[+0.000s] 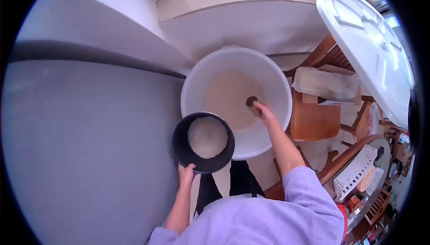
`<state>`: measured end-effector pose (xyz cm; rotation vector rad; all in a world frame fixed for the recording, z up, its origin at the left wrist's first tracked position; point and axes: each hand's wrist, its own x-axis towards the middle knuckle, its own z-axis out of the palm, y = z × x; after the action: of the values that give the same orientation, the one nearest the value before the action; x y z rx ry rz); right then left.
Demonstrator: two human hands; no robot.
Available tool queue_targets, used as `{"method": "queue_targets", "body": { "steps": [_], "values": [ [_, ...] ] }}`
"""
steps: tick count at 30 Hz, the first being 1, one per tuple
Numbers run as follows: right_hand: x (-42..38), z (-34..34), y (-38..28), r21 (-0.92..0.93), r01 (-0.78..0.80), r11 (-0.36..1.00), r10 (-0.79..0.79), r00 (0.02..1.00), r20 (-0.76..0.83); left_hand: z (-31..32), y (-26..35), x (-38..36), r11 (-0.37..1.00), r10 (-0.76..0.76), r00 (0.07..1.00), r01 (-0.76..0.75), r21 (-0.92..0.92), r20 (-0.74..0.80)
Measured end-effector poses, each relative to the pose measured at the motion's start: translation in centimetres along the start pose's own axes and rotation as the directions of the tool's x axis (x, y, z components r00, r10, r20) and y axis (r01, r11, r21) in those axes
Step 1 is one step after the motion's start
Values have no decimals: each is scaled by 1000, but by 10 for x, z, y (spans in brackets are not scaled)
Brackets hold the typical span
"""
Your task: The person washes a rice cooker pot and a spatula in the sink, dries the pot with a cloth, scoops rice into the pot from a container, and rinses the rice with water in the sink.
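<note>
My left hand (186, 172) grips the near rim of a dark round pot (180, 157), thumb over the edge. White rice (207, 136) covers the pot's bottom. The pot overlaps the near left rim of a big white bucket (280, 88). Deep in that bucket lies a bed of rice (228, 97). My right hand (265, 112) is inside the bucket, above the rice, with its fingers wrapped round a small brownish cup (253, 105). Its dark mouth faces away from me, and what is in it I cannot make out.
A large white lid (371, 43) leans at the upper right. Beside the bucket stands a wooden chair (316, 121) bearing a box with a plastic-wrapped package (324, 83). A table with a white basket (356, 171) is at the lower right. A grey panel (89, 146) fills the left.
</note>
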<state>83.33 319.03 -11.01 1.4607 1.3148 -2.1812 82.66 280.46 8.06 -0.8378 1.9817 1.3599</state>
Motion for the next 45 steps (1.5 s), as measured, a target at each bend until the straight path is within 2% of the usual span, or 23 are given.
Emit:
{"method": "queue_targets", "body": {
  "steps": [2, 3, 5, 6, 9, 11, 14, 17, 20, 23, 25, 27, 28, 29, 30, 31, 32, 35, 38, 40, 43, 44, 45],
  "values": [
    [7, 0, 18, -198, 16, 980, -34, 995, -90, -2, 4, -5, 995, -72, 997, 71, -69, -16],
    [9, 1, 21, -463, 61, 884, -136, 982, -131, -3, 5, -5, 989, -108, 994, 105, -104, -21],
    [18, 1, 36, -868, 69, 492, -336, 935, -116, -9, 0, 1, 984, -151, 989, 150, -95, -5],
    [27, -1, 47, -895, 87, 437, -354, 931, -82, -13, -8, 4, 980, -178, 984, 177, -91, -1],
    [69, -6, 72, -970, 164, 177, -462, 885, 65, -30, -38, 13, 987, 35, 998, -26, 158, -52],
    [117, -13, 91, -973, 204, -110, -573, 786, 230, -19, -26, 2, 990, -140, 976, 138, -22, -167],
    [171, -24, 96, -918, 110, -382, -664, 658, 355, -18, -31, 3, 985, -171, 963, 163, -55, -209],
    [192, -21, 81, -917, 126, -378, -703, 606, 372, -16, -32, 9, 981, -192, 951, 179, -72, -242],
    [221, -29, 108, -947, 133, -294, -648, 701, 299, -9, -21, 5, 983, -182, 950, 167, -81, -255],
    [224, -41, 170, -866, -14, -499, -644, 674, 360, -19, -27, 10, 982, -189, 951, 177, -73, -246],
    [210, -28, 209, -979, 115, -170, -613, 766, 197, -18, -28, 8, 987, -160, 961, 149, -64, -224],
    [170, 5, 181, -996, 48, 81, -271, 962, 25, -1, -9, 6, 976, -217, 943, 208, -65, -254],
    [177, 3, 188, -963, 78, 258, -35, 997, 71, 5, -1, 3, 970, -242, 933, 232, -68, -266],
    [182, 3, 190, -902, 62, 428, 189, 970, 156, 1, -6, 3, 976, -216, 947, 205, -70, -239],
    [175, 6, 184, -762, -16, 647, 320, 914, 252, -4, -15, 5, 981, -190, 958, 179, -71, -213],
    [164, 13, 174, -577, -135, 806, 408, 832, 376, -2, -10, 4, 986, -161, 969, 150, -71, -187],
    [154, 19, 161, -368, -282, 886, 446, 733, 514, 2, -3, -1, 987, -161, 963, 163, -13, -216],
    [115, 40, 108, -160, -325, 932, 324, 554, 767, -25, -36, 5, 995, -104, 987, 102, -21, -120],
    [93, 49, 71, -66, -238, 969, 181, 501, 846, -18, -25, -2, 999, -47, 996, 45, -20, -70],
    [73, 54, 38, -13, -190, 982, 109, 508, 854, -23, -29, 4, 998, 24, 998, -21, 60, -52],
    [36, 53, -13, 51, -125, 991, 21, 522, 853, -19, -22, 2, 999, 3, 1000, -1, -44, 28],
    [24, 53, -29, 69, -104, 992, -4, 527, 850, -24, -24, 4, 993, -41, 999, 42, 108, -10],
    [11, 52, -43, 76, -70, 995, -25, 554, 832, -22, -22, 4, 998, -65, 998, 64, 19, 19]
  ]
}}
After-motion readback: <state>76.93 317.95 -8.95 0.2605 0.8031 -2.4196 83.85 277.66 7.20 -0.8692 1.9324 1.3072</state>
